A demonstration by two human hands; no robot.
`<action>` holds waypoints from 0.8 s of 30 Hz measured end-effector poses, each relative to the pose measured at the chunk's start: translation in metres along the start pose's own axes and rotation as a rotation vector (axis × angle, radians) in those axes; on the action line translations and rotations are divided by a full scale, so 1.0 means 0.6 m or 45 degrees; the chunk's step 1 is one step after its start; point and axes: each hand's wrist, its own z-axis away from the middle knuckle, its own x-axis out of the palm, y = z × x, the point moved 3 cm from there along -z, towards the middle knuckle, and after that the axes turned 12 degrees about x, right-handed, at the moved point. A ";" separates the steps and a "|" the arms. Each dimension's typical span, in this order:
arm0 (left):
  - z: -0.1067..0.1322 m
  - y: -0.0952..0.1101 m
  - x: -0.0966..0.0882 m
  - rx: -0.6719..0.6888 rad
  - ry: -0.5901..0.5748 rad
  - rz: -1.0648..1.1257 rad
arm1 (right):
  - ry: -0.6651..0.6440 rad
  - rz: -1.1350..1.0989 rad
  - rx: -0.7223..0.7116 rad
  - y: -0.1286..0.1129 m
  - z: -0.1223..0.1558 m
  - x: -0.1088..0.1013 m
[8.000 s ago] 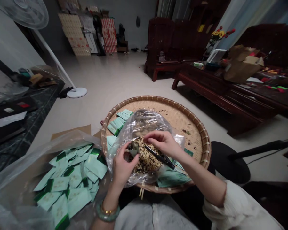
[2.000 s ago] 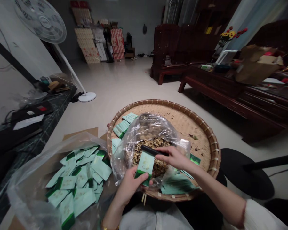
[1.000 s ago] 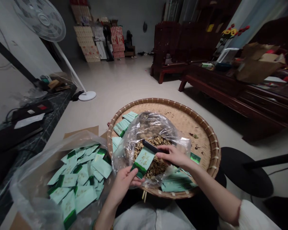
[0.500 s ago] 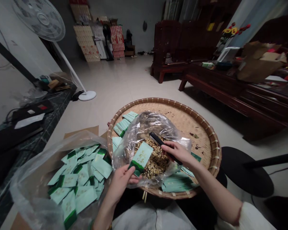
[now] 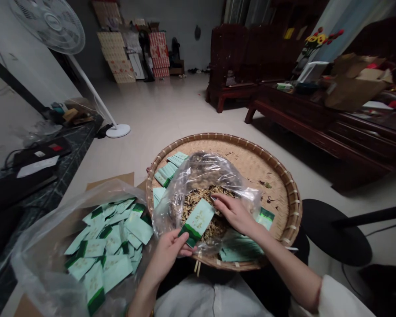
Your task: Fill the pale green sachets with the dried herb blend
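A pale green paper sachet point(image 5: 199, 218) with a dark green band is pinched at its banded end by my left hand point(image 5: 171, 246). It slants over a clear plastic bag point(image 5: 214, 165) of loose dried, chopped plant mix point(image 5: 196, 193). My right hand point(image 5: 234, 213) is curled low over the mix, around a slim black-handled tool. Only a small greyish tip shows at the fingertips; the rest is hidden by the hand. The bag rests in a round woven bamboo tray point(image 5: 251, 147). Stacked sachets point(image 5: 239, 248) lie under my right forearm, and others point(image 5: 166, 171) along the tray's left side.
On the left, a plastic-lined carton holds a heap of green sachets point(image 5: 114, 242). Behind it stand a white floor fan point(image 5: 119, 130) and a dark marble ledge point(image 5: 74, 152). A black round stand base point(image 5: 336, 233) is at right, below a dark wooden table point(image 5: 303, 119).
My right hand has turned and moved slightly left, lower over the mix; the black handle that stuck out is now hidden. My left hand still holds the sachet, shifted slightly right.
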 end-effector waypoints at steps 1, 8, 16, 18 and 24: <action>0.001 0.001 0.003 -0.001 -0.026 -0.005 | -0.023 -0.060 -0.042 -0.015 0.000 0.009; 0.010 0.003 0.008 -0.003 -0.067 -0.012 | 0.053 -0.234 -0.147 -0.045 -0.005 0.044; 0.025 0.003 -0.070 0.563 0.897 0.577 | -0.511 -0.109 0.163 0.008 0.014 -0.018; 0.027 0.007 -0.086 0.635 0.957 0.647 | -0.653 0.121 0.103 0.019 0.032 -0.033; 0.030 0.009 -0.071 0.648 0.862 0.481 | -0.725 0.563 0.013 0.043 0.072 -0.030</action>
